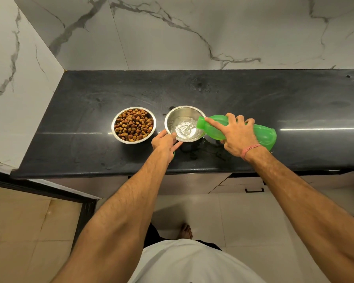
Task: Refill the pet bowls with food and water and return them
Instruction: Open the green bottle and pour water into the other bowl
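Water point(185, 127) streams from a green plastic bottle point(262, 134) into a steel bowl point(173, 117) on a black stone counter point(253, 94), pooling shallow and frothy over the bowl's base. The person's right hand point(237, 137) is wrapped round the bottle's body, index finger stretched along the neck toward the mouth; the bottle lies nearly level, its mouth over the bowl's right rim. The left hand point(165, 142) pinches the bowl's near-left rim, thumb on the lip, the other fingers under or outside the wall; something small and green shows under that hand, too hidden to identify. This bowl sits toward the counter's front edge, about mid-length, tipped a little toward the person.

Just to its left, near but not touching, stands a second steel bowl point(119, 137) of the same make, filled close to the rim with brown and tan kibble point(133, 125). Both bowls are round, polished and shallow-sided.

Count: two bowls, one bottle, two hands. Wet patches and droplets point(209, 149) glisten on the counter below the bottle, between the hands. A red thread band point(250, 149) circles the right wrist. Veined white marble walls point(172, 33) back the counter and its left end.
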`<state>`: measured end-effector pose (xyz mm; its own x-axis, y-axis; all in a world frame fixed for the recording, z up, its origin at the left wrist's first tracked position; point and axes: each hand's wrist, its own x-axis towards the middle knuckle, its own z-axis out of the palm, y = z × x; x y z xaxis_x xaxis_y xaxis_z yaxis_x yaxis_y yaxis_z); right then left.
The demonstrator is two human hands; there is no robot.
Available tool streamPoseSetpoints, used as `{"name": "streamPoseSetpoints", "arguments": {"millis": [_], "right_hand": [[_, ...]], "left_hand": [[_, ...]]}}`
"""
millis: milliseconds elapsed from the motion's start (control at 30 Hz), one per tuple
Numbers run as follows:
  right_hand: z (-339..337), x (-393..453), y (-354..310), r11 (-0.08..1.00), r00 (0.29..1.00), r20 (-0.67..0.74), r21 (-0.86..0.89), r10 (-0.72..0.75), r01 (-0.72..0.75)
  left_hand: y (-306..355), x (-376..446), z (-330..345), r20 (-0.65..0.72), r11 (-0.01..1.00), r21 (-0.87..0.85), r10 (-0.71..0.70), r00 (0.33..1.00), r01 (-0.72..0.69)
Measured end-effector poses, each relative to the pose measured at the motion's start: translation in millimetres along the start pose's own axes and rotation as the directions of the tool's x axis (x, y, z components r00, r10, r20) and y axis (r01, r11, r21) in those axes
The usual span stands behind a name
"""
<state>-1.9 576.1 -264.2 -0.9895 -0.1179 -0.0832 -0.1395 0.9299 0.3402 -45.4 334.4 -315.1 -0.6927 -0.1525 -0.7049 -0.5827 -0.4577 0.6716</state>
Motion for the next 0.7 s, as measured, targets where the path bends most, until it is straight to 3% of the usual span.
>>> {"name": "streamPoseSetpoints", "arguments": {"millis": [700], "right_hand": [[-9.6,2.3,-2.4,0.999,1.000,0.020,-0.034,0.010,-0.010]], "left_hand": [[-0.7,3.3,-0.8,0.010,1.000,0.013,0.000,1.000,0.000]]}}
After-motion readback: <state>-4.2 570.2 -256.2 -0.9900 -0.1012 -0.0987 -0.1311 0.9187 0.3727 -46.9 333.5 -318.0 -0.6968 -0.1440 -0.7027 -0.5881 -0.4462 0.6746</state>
